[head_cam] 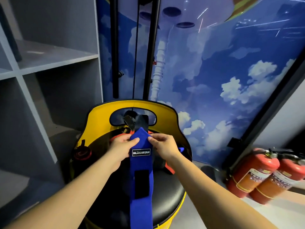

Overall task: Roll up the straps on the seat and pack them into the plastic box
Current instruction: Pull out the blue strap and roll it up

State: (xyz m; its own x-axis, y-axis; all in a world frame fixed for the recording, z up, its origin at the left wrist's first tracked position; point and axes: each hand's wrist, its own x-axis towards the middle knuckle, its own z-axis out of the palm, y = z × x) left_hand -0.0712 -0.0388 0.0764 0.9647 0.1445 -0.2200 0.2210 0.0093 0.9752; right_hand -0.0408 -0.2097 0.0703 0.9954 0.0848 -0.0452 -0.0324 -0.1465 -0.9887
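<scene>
The blue strap (141,171) runs in one long band from its far end, up between my two hands, straight back toward me and off the near edge of the view — so its long axis lies near-to-far, almost square to the line between my palms. It hangs over the black cushion of the seat (166,192), with a white-lettered label just near of my fingers and a dark fastening patch further toward me. My left hand (121,150) pinches the left edge of the far end, thumb on top and fingers curled under; my right hand (164,146) pinches the right edge the same way, fingertips close together on the cloth. Both hands sit level with each other, neither nearer the end than the other, and the whole free length trails toward me. I judge that rolling should start at this far tip and turn toward me along the band, which means the roll's axis must stay left-to-right between my thumbs. Just beyond the tip, a dark strap (141,123) hangs down through the slot of the yellow seat back (163,111), and orange straps (170,168) lie on the cushion to the right — still loose, I think. I cannot see the plastic box anywhere. Two fire extinguishers (267,176) lie on the floor at right, and grey shelves (49,63) stand at left.
</scene>
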